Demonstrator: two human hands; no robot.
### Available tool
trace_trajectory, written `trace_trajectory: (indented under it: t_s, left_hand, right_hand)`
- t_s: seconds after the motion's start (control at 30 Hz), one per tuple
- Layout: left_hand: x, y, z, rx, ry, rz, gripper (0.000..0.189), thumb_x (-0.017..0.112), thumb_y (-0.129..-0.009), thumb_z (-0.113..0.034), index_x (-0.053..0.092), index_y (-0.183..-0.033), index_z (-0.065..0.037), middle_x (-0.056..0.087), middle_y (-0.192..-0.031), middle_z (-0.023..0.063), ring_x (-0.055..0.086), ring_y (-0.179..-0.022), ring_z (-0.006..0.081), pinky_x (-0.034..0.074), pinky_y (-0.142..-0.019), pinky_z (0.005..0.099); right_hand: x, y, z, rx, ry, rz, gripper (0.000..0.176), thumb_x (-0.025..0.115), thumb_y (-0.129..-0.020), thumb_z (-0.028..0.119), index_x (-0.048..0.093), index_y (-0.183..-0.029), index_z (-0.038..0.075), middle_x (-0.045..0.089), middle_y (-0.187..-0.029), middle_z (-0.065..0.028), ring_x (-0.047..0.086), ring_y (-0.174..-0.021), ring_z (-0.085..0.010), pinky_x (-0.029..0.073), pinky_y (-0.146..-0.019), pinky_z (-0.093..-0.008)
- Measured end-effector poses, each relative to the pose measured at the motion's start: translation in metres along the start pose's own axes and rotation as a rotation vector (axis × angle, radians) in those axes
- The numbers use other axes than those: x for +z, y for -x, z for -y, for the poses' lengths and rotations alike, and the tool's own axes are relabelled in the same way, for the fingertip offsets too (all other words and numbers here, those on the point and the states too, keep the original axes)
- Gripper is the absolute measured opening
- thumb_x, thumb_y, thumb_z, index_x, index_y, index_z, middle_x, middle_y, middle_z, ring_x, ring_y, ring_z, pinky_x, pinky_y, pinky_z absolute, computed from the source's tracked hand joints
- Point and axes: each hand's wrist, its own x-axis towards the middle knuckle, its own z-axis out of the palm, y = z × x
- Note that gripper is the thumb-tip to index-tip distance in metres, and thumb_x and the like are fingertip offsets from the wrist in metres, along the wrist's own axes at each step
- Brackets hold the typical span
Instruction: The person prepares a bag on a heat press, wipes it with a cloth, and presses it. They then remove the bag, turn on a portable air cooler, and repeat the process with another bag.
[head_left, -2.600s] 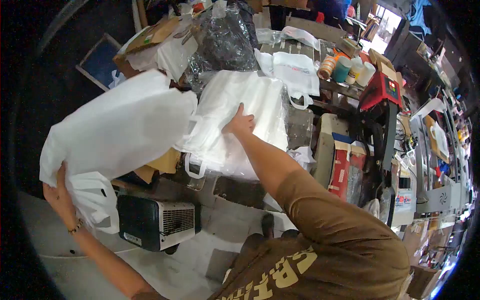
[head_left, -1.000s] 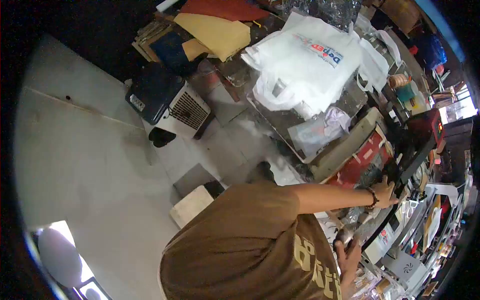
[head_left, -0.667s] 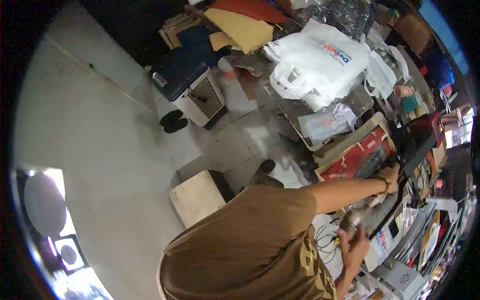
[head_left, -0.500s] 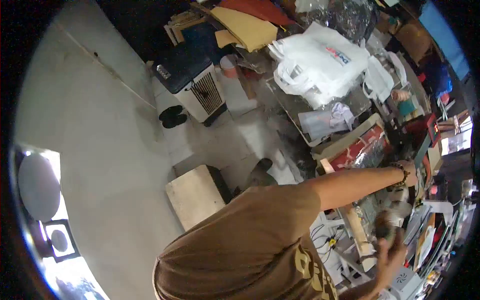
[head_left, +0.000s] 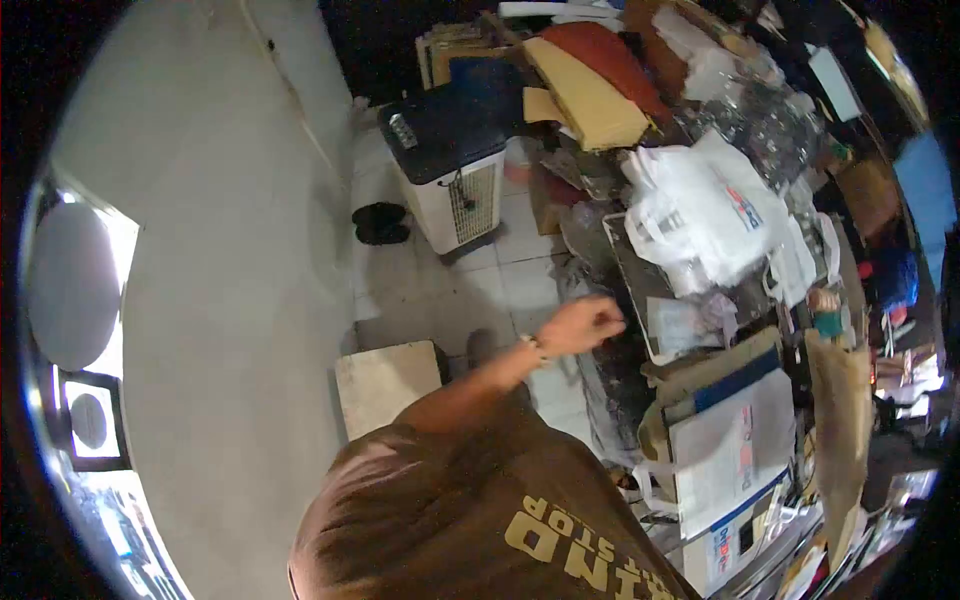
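Observation:
My left hand, with a bracelet at the wrist, is raised over the tiled floor beside the work table. Its fingers are curled in, and I see nothing in them. Nearest to it, on the table edge, lies a clear plastic piece with crumpled plastic beside it. Toward me on the table is a flat white printed bag, lying over blue and brown sheets. My right hand is out of view.
A large white carrier bag sits on the table, with black plastic wrap behind it. An air cooler stands on the floor near dark slippers. A pale box-like stool is beside me. Brown cardboard stands at the right.
My left arm has drawn back from the far right of the table to above the floor. My right hand has left the view. The view has turned.

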Motion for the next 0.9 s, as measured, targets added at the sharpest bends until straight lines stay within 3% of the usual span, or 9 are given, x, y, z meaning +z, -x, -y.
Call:
trace_trajectory:
  t_s: [0.1,0.13,0.23,0.37,0.5,0.6,0.73,0.87,0.9]
  left_hand:
    - [-0.043,0.056,0.171,-0.235,-0.18,0.122,0.031,0.072,-0.091,-0.035,0.071,-0.105,-0.007,0.071,-0.097,0.0122,0.069,-0.093,0.026,0.054,-0.083,0.0401]
    - [-0.065,0.08,0.184,-0.395,-0.061,0.048,0.026,0.073,-0.088,-0.028,0.071,-0.102,-0.006,0.072,-0.097,0.0131,0.069,-0.087,0.0296,0.055,-0.079,0.0419]
    - [-0.109,0.161,0.28,-0.256,-0.438,-0.109,0.024,0.058,-0.097,-0.022,0.071,-0.105,-0.003,0.071,-0.106,0.0195,0.069,-0.09,0.0363,0.056,-0.08,0.0469]
    - [-0.154,0.289,0.417,-1.008,-0.283,0.023,0.038,0.055,-0.098,-0.039,0.068,-0.117,-0.009,0.07,-0.105,0.0131,0.067,-0.087,0.0315,0.054,-0.081,0.0504]
    - [-0.203,0.348,0.492,-1.376,-0.073,0.117,0.053,0.051,-0.098,-0.056,0.065,-0.13,-0.015,0.07,-0.103,0.0067,0.066,-0.085,0.0266,0.053,-0.082,0.0539]
    - [-0.251,0.322,0.506,-1.241,0.102,0.113,0.056,0.052,-0.097,-0.06,0.064,-0.131,-0.017,0.069,-0.1,0.0066,0.064,-0.081,0.0245,0.053,-0.079,0.053]
    - [-0.342,0.139,0.442,-0.937,-0.574,0.01,0.04,0.066,-0.09,-0.046,0.072,-0.107,-0.01,0.072,-0.093,0.0094,0.069,-0.085,0.0273,0.056,-0.08,0.0473]
    - [-0.34,-0.008,0.349,-0.473,-0.022,-0.525,0.033,0.075,-0.08,-0.031,0.072,-0.102,-0.006,0.071,-0.1,0.0159,0.068,-0.088,0.0374,0.056,-0.079,0.0493]
    - [-0.338,-0.042,0.316,-0.467,-0.179,-0.526,0.035,0.075,-0.081,-0.031,0.07,-0.105,-0.006,0.07,-0.103,0.0162,0.069,-0.091,0.0374,0.056,-0.079,0.0495]
  right_hand:
    - [0.023,-0.035,0.02,0.003,0.047,-0.009,0.058,0.058,-0.103,0.035,0.051,-0.139,-0.009,0.06,-0.133,-0.0292,0.06,-0.12,-0.0401,0.05,-0.101,-0.0475]
    - [0.029,-0.046,0.032,0.008,0.054,-0.012,0.057,0.058,-0.103,0.035,0.051,-0.139,-0.008,0.06,-0.132,-0.0285,0.06,-0.12,-0.0394,0.05,-0.1,-0.0471]
    - [0.05,-0.083,0.079,0.023,0.06,-0.003,0.056,0.058,-0.103,0.035,0.052,-0.139,-0.007,0.061,-0.131,-0.0264,0.061,-0.118,-0.0373,0.05,-0.1,-0.0462]
    - [0.073,-0.141,0.155,0.019,0.017,0.009,0.054,0.058,-0.102,0.034,0.053,-0.139,-0.005,0.062,-0.13,-0.0237,0.062,-0.116,-0.0344,0.05,-0.099,-0.0448]
    - [0.074,-0.191,0.224,0.02,-0.084,-0.034,0.052,0.057,-0.102,0.034,0.054,-0.138,-0.003,0.063,-0.129,-0.0209,0.063,-0.115,-0.0316,0.051,-0.098,-0.0435]
    - [0.069,-0.23,0.307,-0.046,-0.23,-0.071,0.05,0.057,-0.102,0.033,0.055,-0.138,-0.002,0.064,-0.128,-0.0188,0.063,-0.113,-0.0295,0.051,-0.097,-0.0426]
    - [0.095,-0.247,0.478,-0.197,-0.745,0.104,0.049,0.057,-0.101,0.032,0.056,-0.138,0.0,0.065,-0.127,-0.016,0.064,-0.112,-0.0266,0.051,-0.097,-0.0412]
    - [0.2,-0.204,0.727,-0.235,-1.643,0.97,0.047,0.056,-0.101,0.032,0.057,-0.137,0.002,0.066,-0.126,-0.0133,0.065,-0.11,-0.0238,0.052,-0.096,-0.0399]
    - [0.234,-0.175,0.802,-0.298,-1.845,1.314,0.047,0.056,-0.101,0.032,0.057,-0.137,0.002,0.066,-0.125,-0.0126,0.065,-0.109,-0.0231,0.052,-0.096,-0.0396]
